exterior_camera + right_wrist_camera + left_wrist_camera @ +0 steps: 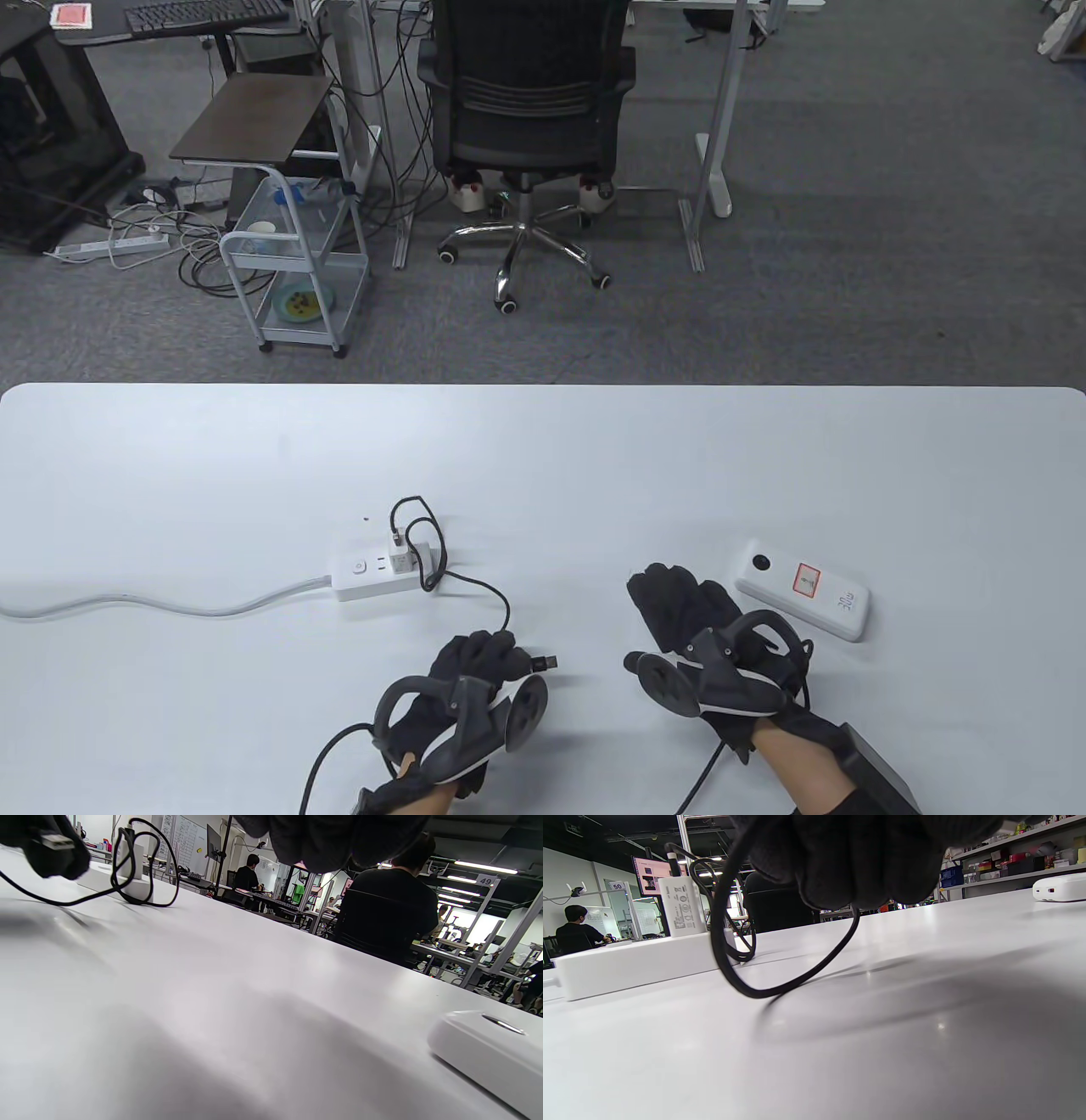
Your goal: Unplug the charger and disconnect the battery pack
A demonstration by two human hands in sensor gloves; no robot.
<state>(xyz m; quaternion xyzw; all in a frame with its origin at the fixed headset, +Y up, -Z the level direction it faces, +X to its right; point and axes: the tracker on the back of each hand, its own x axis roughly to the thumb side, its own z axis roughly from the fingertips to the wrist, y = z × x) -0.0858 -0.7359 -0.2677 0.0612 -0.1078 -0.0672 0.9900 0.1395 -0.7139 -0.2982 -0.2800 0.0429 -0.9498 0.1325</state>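
Note:
A white charger sits plugged into a white power strip. Its black cable loops on the table and runs to my left hand, which grips it near the free plug end. The plug sticks out of the fist, connected to nothing. The white battery pack lies flat to the right, with no cable in it. My right hand rests empty, fingers stretched out, just left of the pack. The left wrist view shows the charger and cable; the right wrist view shows the pack.
The power strip's grey cord runs off the table's left edge. An office chair and a small cart stand on the floor beyond the table's far edge.

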